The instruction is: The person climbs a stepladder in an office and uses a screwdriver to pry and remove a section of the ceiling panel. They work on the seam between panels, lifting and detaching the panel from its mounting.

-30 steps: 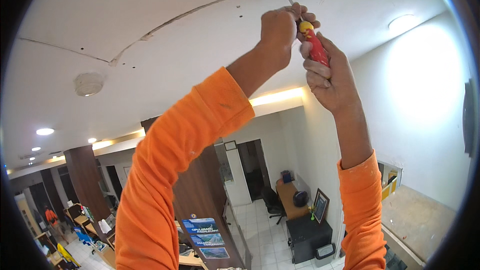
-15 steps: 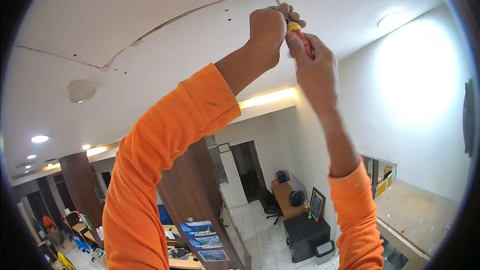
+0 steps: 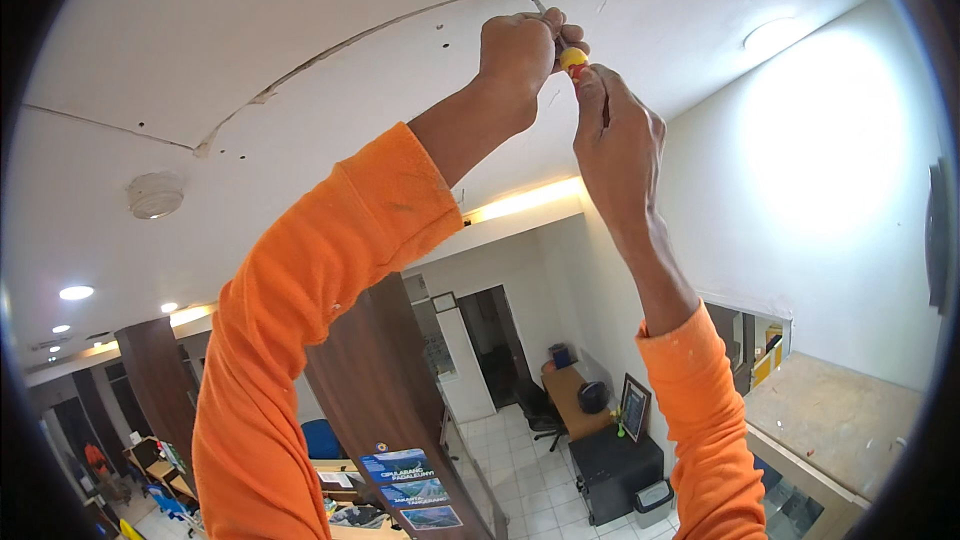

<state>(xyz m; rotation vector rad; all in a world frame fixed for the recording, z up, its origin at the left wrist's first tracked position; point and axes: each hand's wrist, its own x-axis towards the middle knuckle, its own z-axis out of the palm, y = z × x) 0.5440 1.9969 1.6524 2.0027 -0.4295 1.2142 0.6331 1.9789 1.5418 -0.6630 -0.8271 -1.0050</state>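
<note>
Overhead, a screwdriver [image 3: 573, 59] with a yellow and red handle points up at the white ceiling panel [image 3: 370, 75]. Its shaft meets a small dark spot, likely a screw head, just below a curved seam. My left hand [image 3: 518, 62] is closed around the shaft, close under the ceiling. Lower and to the right, my right hand [image 3: 620, 140] grips the handle, with thumb and fingers pressed together over its red part. Most of the handle is hidden by those fingers. Both arms are raised in orange sleeves.
A round ceiling fixture [image 3: 155, 196] sits at left. Below stand a brown wood-panelled column [image 3: 385, 380], a wooden desk [image 3: 572, 402] with a black chair [image 3: 540, 410], a black cabinet [image 3: 620, 470] and a dusty ledge [image 3: 835, 420] at right. A distant person [image 3: 97, 460] is at lower left.
My right hand has turned and re-gripped the handle, covering more of its red part. The left hand stays around the shaft. The whole view has shifted slightly.
</note>
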